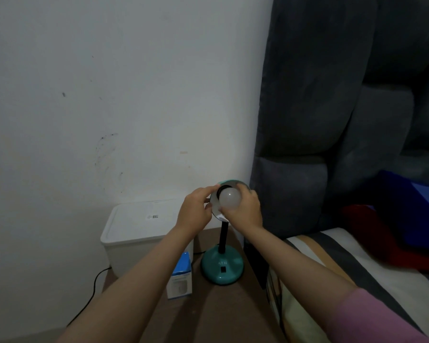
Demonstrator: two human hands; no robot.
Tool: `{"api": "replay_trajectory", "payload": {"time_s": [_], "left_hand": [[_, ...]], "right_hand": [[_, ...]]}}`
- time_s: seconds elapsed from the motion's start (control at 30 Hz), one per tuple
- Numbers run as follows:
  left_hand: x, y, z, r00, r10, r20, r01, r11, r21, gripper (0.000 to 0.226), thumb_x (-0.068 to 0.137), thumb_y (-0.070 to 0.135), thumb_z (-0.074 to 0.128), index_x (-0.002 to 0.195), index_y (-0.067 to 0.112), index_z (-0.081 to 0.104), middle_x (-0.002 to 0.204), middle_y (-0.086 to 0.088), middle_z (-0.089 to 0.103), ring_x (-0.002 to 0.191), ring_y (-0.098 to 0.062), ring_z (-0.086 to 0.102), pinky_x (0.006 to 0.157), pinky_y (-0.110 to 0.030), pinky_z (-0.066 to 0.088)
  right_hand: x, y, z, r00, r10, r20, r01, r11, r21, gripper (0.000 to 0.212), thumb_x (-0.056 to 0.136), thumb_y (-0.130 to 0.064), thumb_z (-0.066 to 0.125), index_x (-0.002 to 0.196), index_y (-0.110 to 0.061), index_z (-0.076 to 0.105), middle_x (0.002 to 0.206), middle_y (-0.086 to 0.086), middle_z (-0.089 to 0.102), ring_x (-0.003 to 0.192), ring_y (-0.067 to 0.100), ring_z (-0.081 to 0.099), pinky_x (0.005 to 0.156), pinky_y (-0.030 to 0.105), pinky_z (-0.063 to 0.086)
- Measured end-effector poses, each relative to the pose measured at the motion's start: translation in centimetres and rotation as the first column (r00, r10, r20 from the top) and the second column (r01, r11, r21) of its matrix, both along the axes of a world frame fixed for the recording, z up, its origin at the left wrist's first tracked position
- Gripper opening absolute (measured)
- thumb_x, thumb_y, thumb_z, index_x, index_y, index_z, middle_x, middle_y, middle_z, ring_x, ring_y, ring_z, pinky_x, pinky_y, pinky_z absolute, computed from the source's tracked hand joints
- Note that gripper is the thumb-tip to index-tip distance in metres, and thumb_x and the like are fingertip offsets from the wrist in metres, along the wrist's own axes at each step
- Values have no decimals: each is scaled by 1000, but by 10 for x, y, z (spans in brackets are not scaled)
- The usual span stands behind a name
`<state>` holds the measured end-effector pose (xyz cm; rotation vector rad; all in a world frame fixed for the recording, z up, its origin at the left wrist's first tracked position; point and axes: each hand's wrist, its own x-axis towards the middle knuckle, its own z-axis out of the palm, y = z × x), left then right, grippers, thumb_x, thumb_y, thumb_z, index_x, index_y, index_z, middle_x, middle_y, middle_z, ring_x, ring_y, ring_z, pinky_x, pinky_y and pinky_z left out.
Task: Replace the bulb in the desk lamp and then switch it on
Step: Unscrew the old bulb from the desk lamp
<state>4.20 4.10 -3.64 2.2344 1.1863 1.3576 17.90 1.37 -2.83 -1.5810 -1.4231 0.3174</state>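
Head view, near to far. Pink sleeve (372, 315) on the right forearm at bottom edge; both arms reach fwd over a brown table (208, 315).

Nearest on the table: small blue-and-white carton (180, 277), prob. bulb packaging, upright w/ crisp card edges, just left of the lamp base (222, 266). Base is a teal dome, glossy plastic or enamel, w/ a dark rectangular switch (223, 269) on its front face, so switching on looks like a later step. Thin black stem (224, 237) rises from it.

Higher up, the left hand (196, 211) pinches the rim of the lamp shade (216, 206): thumb and fingers clamp its left edge, likely to stop the head swivelling under twist. Shade is a shallow round dish, teal outside, shiny reflective inside, tilted toward the camera so the socket is reachable.

Right hand (245, 210) wraps the bulb (229, 199) from the right, fingers curled round its body. Bulb is a frosted white globe, smooth, matte, sitting at the dark socket mouth in the shade centre. Can't tell if it's going in or coming out, nor how far threaded.

Behind: white lidded plastic box (134, 233), black cable (89, 298) trailing off left, scuffed white wall (109, 95). Right: striped bedding (332, 263), padded grey headboard (320, 107).
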Motion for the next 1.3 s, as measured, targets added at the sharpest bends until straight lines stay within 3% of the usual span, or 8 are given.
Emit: {"api": "replay_trajectory", "payload": {"time_s": [0.13, 0.3, 0.43, 0.77, 0.93, 1.1, 1.2, 1.3], "left_hand": [[0, 0, 0, 1000, 4, 6, -4, 1000, 3, 56, 75, -13, 53, 123, 17, 57, 117, -8, 63, 104, -19, 60, 89, -25, 51], [-1, 0, 0, 1000, 7, 6, -7, 1000, 4, 57, 75, -13, 53, 123, 17, 57, 117, -9, 63, 105, -20, 60, 90, -25, 51], [1, -1, 1, 1000, 9, -2, -9, 1000, 4, 55, 76, -13, 53, 123, 16, 57, 117, -10, 63, 104, -20, 60, 88, -20, 47], [2, -3, 1, 1000, 9, -2, -9, 1000, 0, 55, 76, -13, 54, 123, 16, 57, 117, -10, 63, 104, -20, 59, 89, -24, 50], [1, -2, 0, 1000, 7, -7, -7, 1000, 4, 56, 75, -13, 53, 123, 16, 57, 117, -10, 63, 106, -20, 59, 90, -29, 52], [0, -2, -1, 1000, 17, -5, -17, 1000, -1, 56, 75, -13, 53, 123, 16, 57, 118, -9, 63, 106, -19, 59, 90, -28, 52], [-1, -2, -1, 1000, 20, -9, -20, 1000, -4, 56, 75, -13, 52, 123, 17, 57, 118, -8, 63, 106, -19, 59, 90, -25, 51], [0, -2, 0, 1000, 19, 1, -19, 1000, -10, 56, 76, -13, 52, 123, 17, 57, 117, -9, 63, 105, -20, 59, 89, -23, 50]], "right_hand": [[-6, 5, 1, 976, -129, -174, 119, 991, -66, 54, 81, -42, 65, 119, -5, 54, 113, 14, 63, 98, 28, 62, 76, 34, 54], [-4, 4, 3, 977, -101, -190, 90, 994, -68, 45, 77, -36, 71, 111, -8, 60, 106, 11, 65, 92, 24, 63, 69, 29, 51], [-1, 1, 8, 991, -66, -112, 60, 997, -53, 53, 72, -24, 73, 122, -17, 57, 118, 7, 60, 104, 24, 59, 79, 30, 50], [3, 1, 6, 989, -15, 148, 11, 1000, 22, 53, 72, -7, 69, 123, -18, 59, 124, 4, 56, 109, 25, 56, 79, 28, 48], [-8, -2, 0, 996, -78, -47, 77, 997, -27, 60, 76, -28, 72, 129, -16, 45, 127, 10, 47, 111, 26, 53, 83, 32, 48], [-15, 6, -4, 941, -178, -288, 124, 972, -197, 69, 78, -41, 69, 131, -7, 42, 124, 14, 57, 109, 31, 57, 87, 40, 52], [-16, 4, -3, 953, -131, -274, 98, 987, -130, 54, 76, -32, 70, 121, -14, 49, 115, 10, 60, 101, 27, 61, 81, 39, 55], [-14, 2, 0, 984, -80, -159, 71, 996, -62, 44, 75, -20, 68, 117, -20, 54, 113, 8, 60, 101, 26, 60, 80, 39, 55]]}}
